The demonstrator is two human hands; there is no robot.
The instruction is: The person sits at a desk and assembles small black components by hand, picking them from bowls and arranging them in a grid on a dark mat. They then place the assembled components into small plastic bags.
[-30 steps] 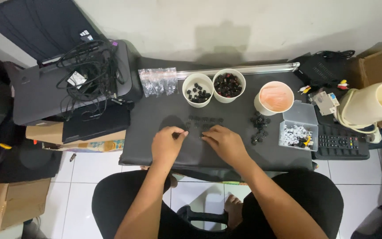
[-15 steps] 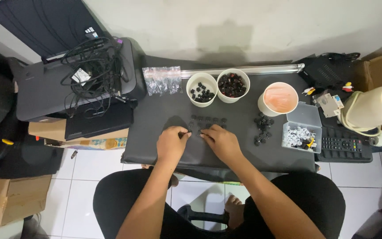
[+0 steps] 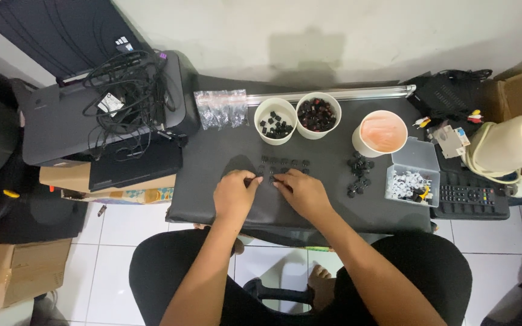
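Both hands rest on a black table top [image 3: 212, 181], fingertips meeting near its middle. My left hand [image 3: 235, 194] pinches a small black piece at its fingertips. My right hand [image 3: 301, 192] pinches another small black piece just beside it. A short row of small black pieces [image 3: 283, 162] lies right beyond the fingers. Two white cups stand further back: one [image 3: 275, 120] holds black pieces, the other [image 3: 318, 115] holds dark reddish pieces. A loose pile of black pieces [image 3: 358, 173] lies to the right.
A white cup with a pink lid [image 3: 382, 133] and a clear box of small white parts [image 3: 413, 175] sit at right, next to a remote control [image 3: 469, 201]. Small plastic bags [image 3: 220, 108] lie at the back. A printer with tangled cables [image 3: 101, 105] stands at left.
My two hands have drawn closer together, so their fingertips now nearly touch just in front of the row of black pieces.
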